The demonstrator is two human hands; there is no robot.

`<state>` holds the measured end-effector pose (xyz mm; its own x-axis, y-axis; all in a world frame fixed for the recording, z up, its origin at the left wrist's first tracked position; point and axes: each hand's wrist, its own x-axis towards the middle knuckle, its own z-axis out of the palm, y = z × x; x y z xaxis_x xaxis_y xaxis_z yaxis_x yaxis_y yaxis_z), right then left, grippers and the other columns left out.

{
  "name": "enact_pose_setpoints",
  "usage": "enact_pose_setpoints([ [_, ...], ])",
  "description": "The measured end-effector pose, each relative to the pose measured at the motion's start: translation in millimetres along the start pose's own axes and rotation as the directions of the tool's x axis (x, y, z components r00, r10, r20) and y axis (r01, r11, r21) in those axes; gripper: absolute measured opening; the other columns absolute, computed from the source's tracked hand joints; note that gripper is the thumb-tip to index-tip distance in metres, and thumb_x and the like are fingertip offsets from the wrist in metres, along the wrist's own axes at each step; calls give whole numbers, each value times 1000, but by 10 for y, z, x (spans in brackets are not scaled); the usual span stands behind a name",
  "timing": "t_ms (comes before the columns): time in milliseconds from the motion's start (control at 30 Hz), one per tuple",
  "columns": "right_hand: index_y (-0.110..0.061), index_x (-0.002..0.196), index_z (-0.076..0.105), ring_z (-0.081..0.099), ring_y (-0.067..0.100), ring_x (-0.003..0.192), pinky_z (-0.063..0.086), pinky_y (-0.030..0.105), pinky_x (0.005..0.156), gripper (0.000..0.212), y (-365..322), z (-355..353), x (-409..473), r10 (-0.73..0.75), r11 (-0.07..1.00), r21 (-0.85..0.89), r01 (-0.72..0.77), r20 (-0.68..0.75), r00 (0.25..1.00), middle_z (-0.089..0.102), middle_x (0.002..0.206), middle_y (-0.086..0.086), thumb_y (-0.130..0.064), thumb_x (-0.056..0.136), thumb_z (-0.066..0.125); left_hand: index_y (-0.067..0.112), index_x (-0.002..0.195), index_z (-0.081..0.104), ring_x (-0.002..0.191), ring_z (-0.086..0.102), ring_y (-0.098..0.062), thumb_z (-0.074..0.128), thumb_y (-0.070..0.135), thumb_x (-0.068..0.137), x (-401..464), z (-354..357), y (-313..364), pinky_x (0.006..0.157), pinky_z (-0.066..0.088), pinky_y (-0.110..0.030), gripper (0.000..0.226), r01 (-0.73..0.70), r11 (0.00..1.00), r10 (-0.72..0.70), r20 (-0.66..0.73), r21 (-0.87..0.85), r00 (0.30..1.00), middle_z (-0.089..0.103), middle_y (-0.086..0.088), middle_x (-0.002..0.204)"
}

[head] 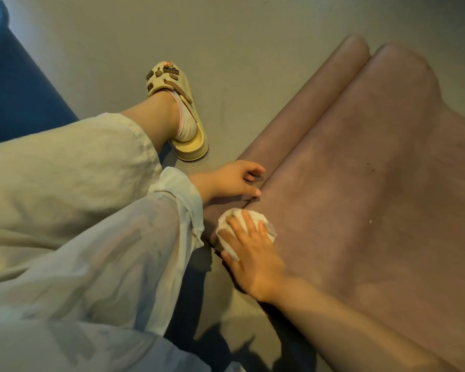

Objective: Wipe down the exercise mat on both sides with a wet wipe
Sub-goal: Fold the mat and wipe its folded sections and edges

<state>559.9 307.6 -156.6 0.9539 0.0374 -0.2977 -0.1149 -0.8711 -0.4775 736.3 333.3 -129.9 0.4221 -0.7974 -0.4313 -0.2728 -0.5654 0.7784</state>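
Wet wipe (246, 229) lies under right hand (253, 253) fingers (249, 224).

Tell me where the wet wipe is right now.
In the head view, the wet wipe lies under the right hand, pressed on the mat's near left edge, just below the left hand.

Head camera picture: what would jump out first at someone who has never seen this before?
The big pinkish exercise mat fills the right side, lying on the grey floor with its far end curled into two rolls. Near its close edge the right hand presses a crumpled white wet wipe flat onto it, while the left hand rests on the mat's edge just above. To the left, a foot in a cream sandal with brown charms stands on the floor.
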Motion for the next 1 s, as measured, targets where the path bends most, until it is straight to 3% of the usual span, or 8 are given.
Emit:
enact_pose_setpoints([
  [167,-39,140,-20,-37,14,135,-34,32,103,59,-29,73,-265,-146,975,-152,162,113,983,-35,146,-15,-43,101,24,4,134,47,115,53,-22,81,10,69,45,49,-30,96,43,-25,74,-27,987,35,-48,161,998,48,-10,131],
  [333,-41,136,-25,-39,11,132,-31,30,105,58,179,-74,-299,-141,960,-219,177,167,976,-33,144,-17,-46,100,20,6,133,49,115,52,-20,81,11,70,99,76,-57,93,41,-22,70,-37,975,48,-46,221,998,46,-9,131],
  [467,-32,142,-20,-29,13,139,-32,22,101,57,523,-315,-224,12,969,-246,19,123,992,-33,142,-15,-45,101,17,7,131,51,114,52,-20,80,11,71,133,110,-88,92,40,-20,68,-32,973,50,-75,229,996,45,-8,131],
  [600,-28,148,-13,-19,16,143,-18,29,111,59,955,-646,-81,225,937,-283,-203,48,973,-21,155,-8,-42,101,20,7,130,51,111,53,-21,81,11,70,159,119,-123,88,38,-16,68,-40,974,61,-87,222,994,45,-10,129],
  [800,-25,148,-17,-18,24,144,-11,41,116,59,1422,-1008,105,605,775,-209,-596,-24,796,-21,156,-2,-44,101,14,6,129,53,110,54,-24,80,6,70,155,120,-134,89,39,-19,65,-37,975,58,-88,217,994,46,-13,126],
  [867,-26,148,-17,-20,28,143,-13,46,115,60,1345,-947,129,635,757,-187,-626,-17,772,-24,156,0,-47,100,13,6,129,52,111,53,-23,80,6,70,150,126,-122,91,40,-22,66,-30,977,49,-89,209,995,46,-12,127],
  [1000,-26,147,-20,-25,33,140,-17,49,113,62,910,-568,-27,491,858,-173,-483,4,871,-28,154,4,-46,100,16,6,130,52,109,54,-21,82,6,68,151,116,-112,86,40,-18,69,-10,976,32,-96,218,995,47,-11,128],
])
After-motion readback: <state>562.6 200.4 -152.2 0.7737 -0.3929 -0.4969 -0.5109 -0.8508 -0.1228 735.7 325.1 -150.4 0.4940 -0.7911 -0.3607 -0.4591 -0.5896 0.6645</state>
